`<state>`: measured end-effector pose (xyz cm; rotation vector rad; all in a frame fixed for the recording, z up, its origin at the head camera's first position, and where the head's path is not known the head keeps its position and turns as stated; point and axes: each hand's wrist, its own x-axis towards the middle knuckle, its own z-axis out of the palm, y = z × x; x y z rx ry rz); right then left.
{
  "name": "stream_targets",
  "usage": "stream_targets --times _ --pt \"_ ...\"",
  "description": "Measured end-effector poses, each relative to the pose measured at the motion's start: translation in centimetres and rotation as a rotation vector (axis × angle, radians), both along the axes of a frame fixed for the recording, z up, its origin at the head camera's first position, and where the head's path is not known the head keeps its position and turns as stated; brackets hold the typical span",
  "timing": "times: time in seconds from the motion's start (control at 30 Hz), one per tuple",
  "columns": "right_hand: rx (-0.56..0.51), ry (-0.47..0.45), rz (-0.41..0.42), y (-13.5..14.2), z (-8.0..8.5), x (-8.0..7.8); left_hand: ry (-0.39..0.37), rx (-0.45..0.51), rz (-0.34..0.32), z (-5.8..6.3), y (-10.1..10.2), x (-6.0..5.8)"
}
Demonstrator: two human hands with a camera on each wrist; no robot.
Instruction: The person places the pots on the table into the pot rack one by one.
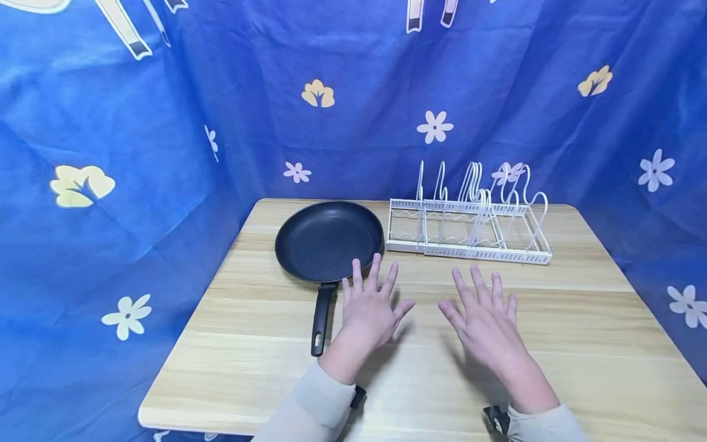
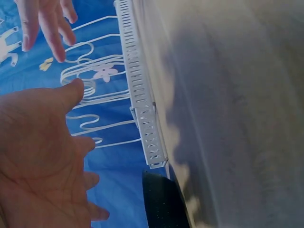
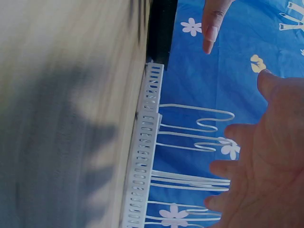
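A black frying pan (image 1: 329, 240) lies on the wooden table at the back left, its handle (image 1: 321, 322) pointing toward the person. To its right stands a white wire pan rack (image 1: 469, 252) with upright wavy dividers. My left hand (image 1: 369, 313) is held over the table with fingers spread, its fingertips overlapping the pan's lower right rim in the head view. Palm down and fingers spread, my right hand (image 1: 488, 328) hovers in front of the rack. Neither hand holds anything. Both wrist views show the rack side-on, with the pan's dark edge (image 2: 164, 202) beside it.
The light wooden table (image 1: 232, 368) has rounded corners. Blue cloth (image 1: 364, 123) printed with flowers hangs behind it and along both sides. Dark straps (image 1: 497, 418) show at the cuffs of the light sleeves.
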<state>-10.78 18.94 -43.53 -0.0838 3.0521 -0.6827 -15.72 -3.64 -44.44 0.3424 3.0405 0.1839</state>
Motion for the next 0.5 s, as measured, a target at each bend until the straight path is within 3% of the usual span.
stream_targets --times 0.13,0.23,0.37,0.5 --pt "-0.023 0.013 -0.003 0.1 -0.2 0.2 0.009 0.010 0.011 0.5 0.1 0.3" --pt "-0.100 0.047 0.009 -0.3 -0.5 0.0 0.041 0.043 0.019 1.7 -0.4 0.7" --pt "-0.351 0.043 0.070 -1.6 -1.0 -0.3 0.121 0.135 0.019 3.9 -2.4 1.3" --pt "-0.632 -0.054 0.158 -3.2 -1.2 -0.5 0.172 0.255 0.057 5.2 -5.9 1.6"
